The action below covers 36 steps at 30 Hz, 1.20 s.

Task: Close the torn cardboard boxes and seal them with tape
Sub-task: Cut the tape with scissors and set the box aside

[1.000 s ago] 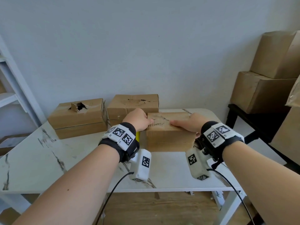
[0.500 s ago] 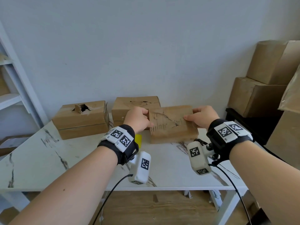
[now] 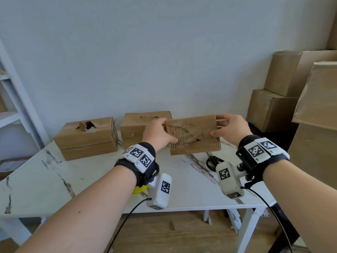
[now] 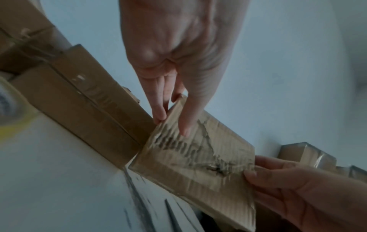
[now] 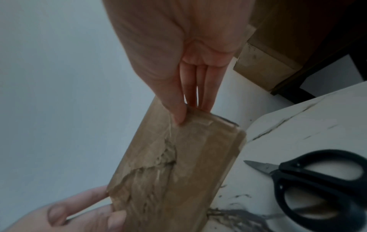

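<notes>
I hold a small torn cardboard box [image 3: 198, 143] by its two ends, tipped up so its ripped, tape-covered face points at me. My left hand [image 3: 162, 132] pinches the left end, thumb on the torn face [image 4: 198, 164] and fingers [image 4: 158, 113] behind. My right hand [image 3: 221, 126] pinches the right end [image 5: 198, 133] the same way. The box's lower edge is close to the white marble table [image 3: 54, 179]. A box with a ragged hole in its top [image 3: 85, 137] and a second torn box [image 3: 138, 125] stand at the back left.
Black-handled scissors [image 3: 212, 161] lie on the table under the held box's right end, also in the right wrist view [image 5: 317, 180]. A yellow-cored tape roll [image 3: 139, 189] sits below my left wrist. Large cardboard boxes [image 3: 273, 110] are stacked at the right; white shelving [image 3: 11, 99] stands at the left.
The box lay flat under both hands a second ago. Both hands have lifted it and tipped its torn face toward me, and the scissors have come into sight.
</notes>
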### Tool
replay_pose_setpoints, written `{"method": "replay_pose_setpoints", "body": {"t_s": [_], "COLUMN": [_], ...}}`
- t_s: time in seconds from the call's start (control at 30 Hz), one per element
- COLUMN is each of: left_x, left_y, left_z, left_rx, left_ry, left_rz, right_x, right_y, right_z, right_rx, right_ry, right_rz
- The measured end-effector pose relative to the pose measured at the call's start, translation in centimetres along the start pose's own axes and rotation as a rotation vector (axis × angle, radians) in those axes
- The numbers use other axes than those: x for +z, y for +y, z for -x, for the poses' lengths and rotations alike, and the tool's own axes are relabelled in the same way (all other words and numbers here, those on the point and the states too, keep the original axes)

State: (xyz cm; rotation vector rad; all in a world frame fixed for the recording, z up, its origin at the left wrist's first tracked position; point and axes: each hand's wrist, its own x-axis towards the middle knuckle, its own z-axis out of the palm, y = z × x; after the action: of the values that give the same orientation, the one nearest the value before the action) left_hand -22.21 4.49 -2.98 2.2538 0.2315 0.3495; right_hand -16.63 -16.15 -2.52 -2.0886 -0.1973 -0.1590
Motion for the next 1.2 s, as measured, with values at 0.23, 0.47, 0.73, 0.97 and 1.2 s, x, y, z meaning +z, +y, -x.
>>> {"method": "replay_pose_setpoints", "body": {"t_s": [0.23,0.47,0.73,0.97,1.2], "left_x": [2.1,5.0,7.9,9.0,9.2], "left_y": [3.9,5.9,5.0,3.2,2.4], "left_z": [-0.9,-4.4,-9.1,-12.0,-13.1], "left_rx": [0.035,0.006,-0.085,-0.190,-0.220], "left_ry": [-0.023,-0.132,-0.187,-0.183,-0.176], "left_rz": [0.284,0.388,0.353,0.388,0.411], "right_x": [-2.6,-4.3,-1.7,1.1,2.0], "right_y": [0.2,1.7,4.1,6.0,6.4], "right_z": [-1.1,-4.7,-9.8,-13.1,-14.1], "right_rx": [0.019,0.075,0.158,0.212,0.218], "right_ry": [0.182,0.159,0.123,0.047,0.040], "right_rz": [-0.127,-0.079,-0.043,-0.099,-0.109]}}
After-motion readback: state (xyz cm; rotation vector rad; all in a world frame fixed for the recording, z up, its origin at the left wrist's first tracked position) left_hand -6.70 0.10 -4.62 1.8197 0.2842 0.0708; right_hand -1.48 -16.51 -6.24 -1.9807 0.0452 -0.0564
